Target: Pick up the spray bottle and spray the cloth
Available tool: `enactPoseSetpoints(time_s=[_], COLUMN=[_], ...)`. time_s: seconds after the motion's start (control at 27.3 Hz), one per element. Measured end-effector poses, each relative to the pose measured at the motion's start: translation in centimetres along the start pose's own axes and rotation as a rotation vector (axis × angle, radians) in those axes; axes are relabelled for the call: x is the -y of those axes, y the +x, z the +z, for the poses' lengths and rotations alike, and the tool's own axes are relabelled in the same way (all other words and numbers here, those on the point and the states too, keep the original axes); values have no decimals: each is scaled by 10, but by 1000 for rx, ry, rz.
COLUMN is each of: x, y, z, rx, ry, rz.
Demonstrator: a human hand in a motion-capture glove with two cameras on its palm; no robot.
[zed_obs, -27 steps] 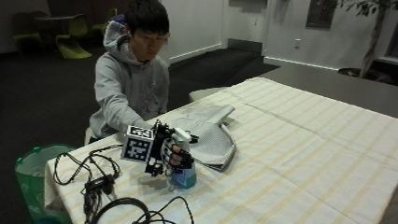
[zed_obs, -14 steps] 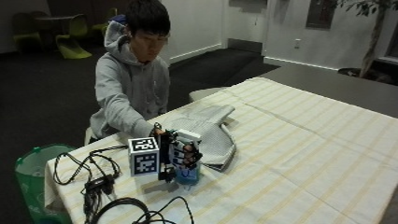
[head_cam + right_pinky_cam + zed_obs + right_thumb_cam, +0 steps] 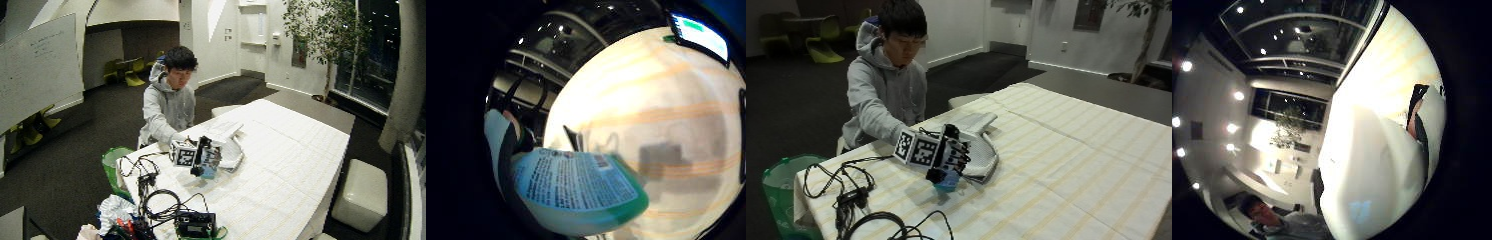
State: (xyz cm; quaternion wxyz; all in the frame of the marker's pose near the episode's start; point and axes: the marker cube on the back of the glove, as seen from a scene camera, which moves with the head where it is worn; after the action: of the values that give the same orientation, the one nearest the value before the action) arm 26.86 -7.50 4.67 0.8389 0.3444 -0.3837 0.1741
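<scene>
Outside view first: my grip [image 3: 946, 155] is wrapped around the spray bottle [image 3: 946, 181], fingers curled over its upper part, with the blue lower end of the bottle showing just beneath the glove. I cannot tell from here whether the base is touching the bench [image 3: 1065, 165] or hangs just above it. In the little finger side palm view the bottle [image 3: 581, 192] fills the space right against the palm, label facing the camera, green liquid showing at its edge, so it is in the hand and not merely near it.

I judge the pick-up to be done or almost done; the spraying is what is left. No mist or wet patch shows anywhere, and I cannot see the nozzle or whether a finger sits on the trigger.

The cloth [image 3: 979, 145], a grey-white folded piece, lies on the bench just behind the grip, on the far side from the black cables [image 3: 852, 195] that trail off near the bench's end. To spray it I would need the nozzle facing that cloth.
</scene>
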Motion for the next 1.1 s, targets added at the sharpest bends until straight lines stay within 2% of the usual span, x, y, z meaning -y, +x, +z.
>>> enactPoseSetpoints(time_s=[0.22,0.66,1.1], x=[-7,-39,-80], y=[-48,-151,-122], z=[-6,-31,11], rx=[-234,-595,-712], ry=[-262,-456,-609], rz=[-84,-209,-180])
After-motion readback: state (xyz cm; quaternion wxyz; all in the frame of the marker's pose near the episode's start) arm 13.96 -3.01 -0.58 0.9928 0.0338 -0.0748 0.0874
